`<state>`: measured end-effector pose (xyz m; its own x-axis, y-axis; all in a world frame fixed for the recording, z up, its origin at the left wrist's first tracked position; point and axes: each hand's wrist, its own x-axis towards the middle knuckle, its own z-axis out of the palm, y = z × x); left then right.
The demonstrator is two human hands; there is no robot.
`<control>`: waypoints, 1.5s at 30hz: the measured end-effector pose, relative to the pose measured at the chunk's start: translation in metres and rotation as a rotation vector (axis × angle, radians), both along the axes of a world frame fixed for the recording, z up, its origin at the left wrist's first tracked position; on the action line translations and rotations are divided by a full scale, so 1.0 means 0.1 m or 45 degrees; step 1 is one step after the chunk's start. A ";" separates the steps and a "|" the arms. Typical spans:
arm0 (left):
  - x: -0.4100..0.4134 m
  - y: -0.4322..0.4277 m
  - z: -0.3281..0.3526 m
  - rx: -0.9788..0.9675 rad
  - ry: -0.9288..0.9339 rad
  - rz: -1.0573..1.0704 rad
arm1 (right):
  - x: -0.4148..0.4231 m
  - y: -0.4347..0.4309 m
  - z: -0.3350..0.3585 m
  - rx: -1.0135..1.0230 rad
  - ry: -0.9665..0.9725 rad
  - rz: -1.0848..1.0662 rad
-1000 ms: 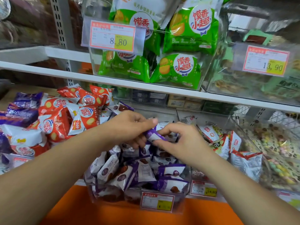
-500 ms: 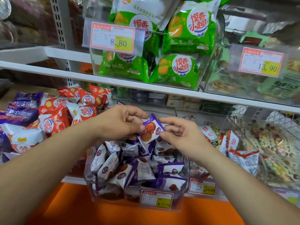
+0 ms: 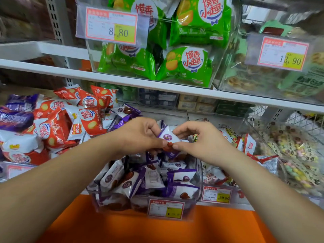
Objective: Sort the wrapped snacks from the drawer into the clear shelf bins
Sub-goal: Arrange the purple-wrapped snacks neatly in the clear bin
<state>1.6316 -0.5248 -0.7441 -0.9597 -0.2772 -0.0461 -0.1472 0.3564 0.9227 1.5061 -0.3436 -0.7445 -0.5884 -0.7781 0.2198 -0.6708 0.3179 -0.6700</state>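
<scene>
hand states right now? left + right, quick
Left hand: pinches the left end of a purple-and-white snack packet.
Right hand: pinches the right end of the same packet.

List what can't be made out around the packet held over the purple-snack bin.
- Head view: lower edge of the snack packet, covered by the left hand and right hand pinching it.
- Head view: price on the front tag of the clear bin, too blurred.
- The drawer: outside the frame.
</scene>
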 end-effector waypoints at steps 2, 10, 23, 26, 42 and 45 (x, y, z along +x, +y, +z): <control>0.00 0.01 -0.05 -0.059 -0.027 -0.064 | -0.02 0.00 -0.01 0.104 0.130 0.034; 0.08 -0.08 0.03 -0.751 -0.342 -0.343 | 0.02 -0.03 0.04 0.630 0.485 0.002; 0.14 -0.11 0.12 -0.449 -0.242 -0.227 | 0.00 -0.05 -0.01 0.548 0.484 -0.076; 0.21 -0.18 0.17 -0.242 -0.107 -0.087 | -0.04 -0.02 -0.03 0.581 0.535 -0.049; 0.33 -0.27 0.15 -0.299 0.011 0.027 | -0.03 -0.04 0.01 0.601 0.442 0.036; 0.36 -0.35 0.18 -0.148 0.016 -0.021 | -0.04 -0.02 0.00 0.552 0.395 0.030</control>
